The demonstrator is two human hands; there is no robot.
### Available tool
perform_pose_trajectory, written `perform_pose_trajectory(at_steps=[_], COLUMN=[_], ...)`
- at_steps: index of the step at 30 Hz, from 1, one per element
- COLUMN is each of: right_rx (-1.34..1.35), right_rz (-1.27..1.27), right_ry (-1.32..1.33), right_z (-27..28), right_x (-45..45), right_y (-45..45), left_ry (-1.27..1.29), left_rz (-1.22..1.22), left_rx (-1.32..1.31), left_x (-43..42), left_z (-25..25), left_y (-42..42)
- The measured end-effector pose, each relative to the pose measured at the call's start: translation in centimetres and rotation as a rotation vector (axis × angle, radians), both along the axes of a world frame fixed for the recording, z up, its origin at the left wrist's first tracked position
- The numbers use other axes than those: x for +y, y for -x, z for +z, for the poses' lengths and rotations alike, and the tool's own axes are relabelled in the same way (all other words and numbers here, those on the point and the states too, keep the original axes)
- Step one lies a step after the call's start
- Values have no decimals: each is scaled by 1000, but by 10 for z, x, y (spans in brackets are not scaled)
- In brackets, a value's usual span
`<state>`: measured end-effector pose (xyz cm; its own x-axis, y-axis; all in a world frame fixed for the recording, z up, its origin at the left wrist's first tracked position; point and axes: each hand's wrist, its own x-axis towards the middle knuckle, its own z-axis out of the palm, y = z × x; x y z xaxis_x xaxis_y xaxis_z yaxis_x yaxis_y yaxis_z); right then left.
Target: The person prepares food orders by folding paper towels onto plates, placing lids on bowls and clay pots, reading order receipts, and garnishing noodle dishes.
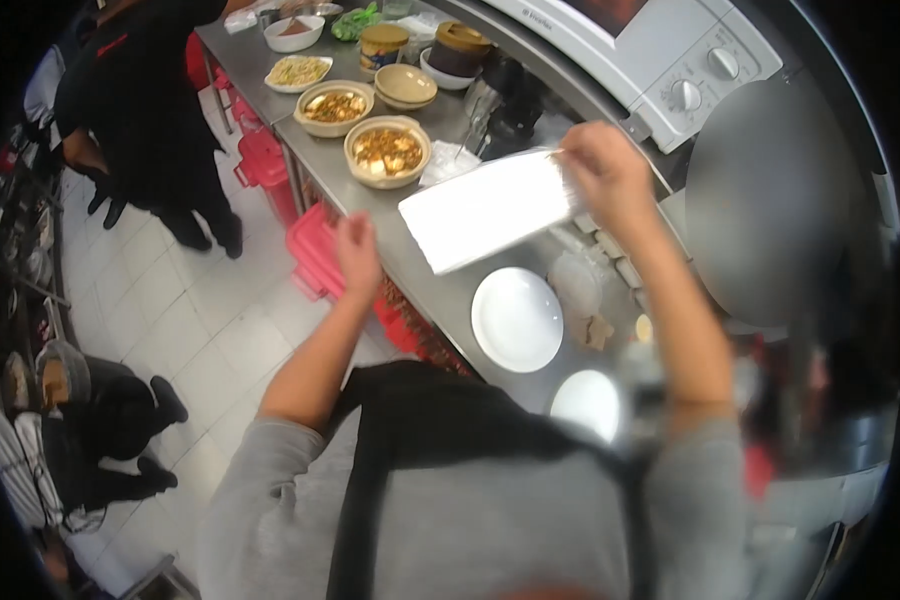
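Observation:
My right hand (607, 172) pinches the edge of a white rectangular sheet (490, 210), which looks like folded paper or cloth; its exact kind I cannot make out. The sheet is held above the metal counter, hiding part of it. My left hand (358, 250) hovers by the counter's front edge, its fingers curled together with nothing visible in them. Beyond the sheet sit two clay bowls of tofu in sauce, the nearer bowl (388, 152) and the farther bowl (334, 107). A white plate (517, 320) lies on the counter below the sheet.
Another white plate (585, 405) is closer to me. A microwave (670, 70) borders the counter's far side. Red lidded bins (315, 250) stand under the front edge. A person in black (140, 110) stands at left; another person's legs (105, 440) show lower left.

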<state>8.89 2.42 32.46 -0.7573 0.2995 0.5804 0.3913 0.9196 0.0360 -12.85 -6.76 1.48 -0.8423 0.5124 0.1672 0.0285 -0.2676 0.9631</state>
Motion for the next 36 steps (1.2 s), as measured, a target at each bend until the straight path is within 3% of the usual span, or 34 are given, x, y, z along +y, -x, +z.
perform_pose_trajectory(at_steps=[2, 4, 6, 8, 14, 15, 18, 20, 26, 28, 31, 32, 36], right_rx=[183, 123, -18, -58, 52, -12, -140, -151, -53, 39, 341, 466, 899], right_rz=[164, 151, 129, 110, 167, 136, 97, 140, 207, 203, 82, 23, 265], right_ry=[84, 271, 354, 393, 485, 419, 298, 320, 160, 302, 652, 787, 1537], right_z=[-81, -171, -213, -220, -206, -215, -243, -247, -254, -241, -205, -194, -175], right_x=[23, 44, 45, 45, 39, 35, 32, 31, 34, 45, 47, 47, 50], right_y=[-14, -34, -50, -55, -9, -3, 0, -10, -13, -1, 9, 14, 24], left_ry=[-149, -164, -92, 63, 77, 141, 657, 546, 445, 349, 54, 23, -67], left_rz=[15, -35, -71, -81, -164, -277, -360, -390, -382, -464, -247, -254, -403], left_rx=[46, 200, 456, 823, 1016, 1033, 1159, 1064, 962, 777, 218, 158, -55], left_x=[-31, -44, -56, -60, -21, -13, -9, -10, -26, -20, -20, -22, -35], left_z=[48, 66, 87, 112, 105, 97, 56, 25, 34, 32, 39, 43, 83], left_y=[15, 21, 14, 2, -21, -22, -35, -26, -37, -26, -13, -13, -38])
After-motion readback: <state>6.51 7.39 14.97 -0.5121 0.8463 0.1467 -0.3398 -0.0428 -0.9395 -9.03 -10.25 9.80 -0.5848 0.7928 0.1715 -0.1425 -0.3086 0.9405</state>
